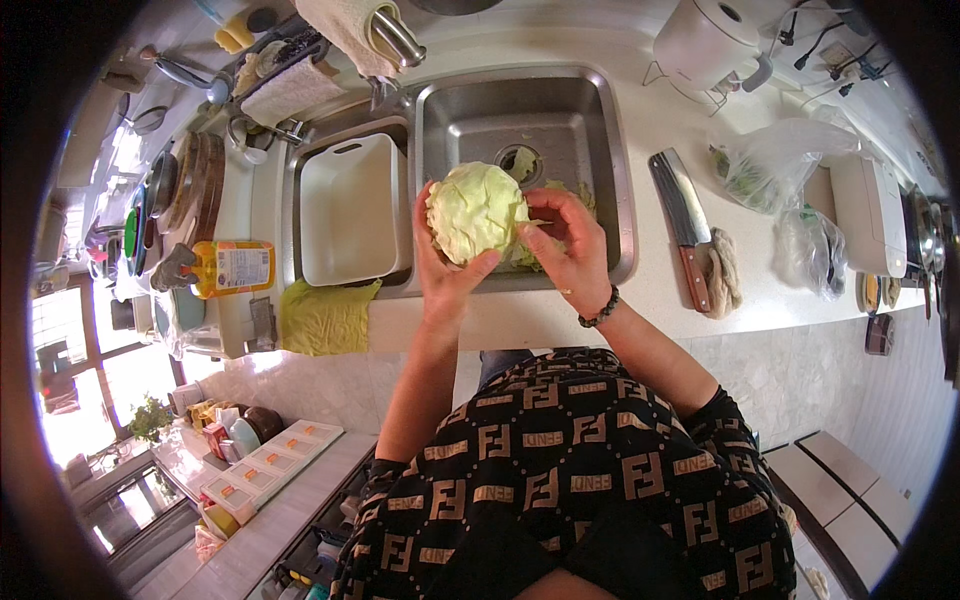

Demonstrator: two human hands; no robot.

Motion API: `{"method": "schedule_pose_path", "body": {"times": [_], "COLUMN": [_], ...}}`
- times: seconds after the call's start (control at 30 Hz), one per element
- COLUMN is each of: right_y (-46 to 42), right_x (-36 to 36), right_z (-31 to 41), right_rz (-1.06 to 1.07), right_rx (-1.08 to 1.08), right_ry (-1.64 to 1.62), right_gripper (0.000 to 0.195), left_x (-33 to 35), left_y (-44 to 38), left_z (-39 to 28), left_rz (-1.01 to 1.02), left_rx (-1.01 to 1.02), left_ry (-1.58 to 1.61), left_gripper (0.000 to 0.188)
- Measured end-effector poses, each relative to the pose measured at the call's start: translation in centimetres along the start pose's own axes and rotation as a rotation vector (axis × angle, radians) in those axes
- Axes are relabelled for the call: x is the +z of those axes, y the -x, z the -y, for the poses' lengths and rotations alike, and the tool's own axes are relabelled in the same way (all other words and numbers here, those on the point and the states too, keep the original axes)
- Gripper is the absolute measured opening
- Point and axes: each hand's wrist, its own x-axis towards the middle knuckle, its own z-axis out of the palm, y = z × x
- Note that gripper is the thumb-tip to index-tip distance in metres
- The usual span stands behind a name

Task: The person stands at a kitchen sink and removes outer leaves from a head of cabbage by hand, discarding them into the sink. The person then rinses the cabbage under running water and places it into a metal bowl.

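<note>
A pale green head of cabbage (478,211) is held above the front of the right sink basin (600,112). My left hand (444,259) cups it from the left and below, with the thumb lying along its near side. At the cabbage's right edge, the thumb and fingers of my right hand (574,244) close on the outer leaves. Loose cabbage leaves (525,259) lie in the basin beneath, partly hidden by my hands. Another leaf piece (523,163) rests at the drain (510,159).
A white plastic tub (349,217) sits in the left basin. Right of the sink lie a cleaver (681,217), a cloth glove (724,274) and plastic bags (780,161). A green cloth (326,319) drapes over the counter's front edge, near a yellow bottle (244,268). The faucet (397,37) stands behind.
</note>
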Motion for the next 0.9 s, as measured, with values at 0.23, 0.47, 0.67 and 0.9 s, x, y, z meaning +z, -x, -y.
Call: {"method": "schedule_pose_path", "body": {"times": [0.23,0.47,0.67,0.9], "right_y": [0.1,0.0,-0.9,-2.4], "right_x": [-0.2,0.0,-0.5,-3.8], "right_z": [-0.9,-0.7,-0.3,-4.3], "right_rz": [0.042,0.059,0.043,0.099], "right_rx": [0.306,0.156,0.302,0.147], "right_ry": [-0.128,-0.022,-0.237,0.103], "right_gripper": [0.027,0.025,0.016,0.017], "left_x": [-0.2,-1.0,-1.1,-2.1], "left_y": [0.5,0.4,0.4,-0.4], "left_z": [0.4,1.7,1.6,0.9], "left_rz": [-0.025,-0.157,-0.162,-0.069], "left_rx": [0.128,-0.078,-0.231,-0.468], "left_ry": [-0.073,0.369,0.501,0.970], "left_gripper": [0.091,0.076,0.059,0.062]}}
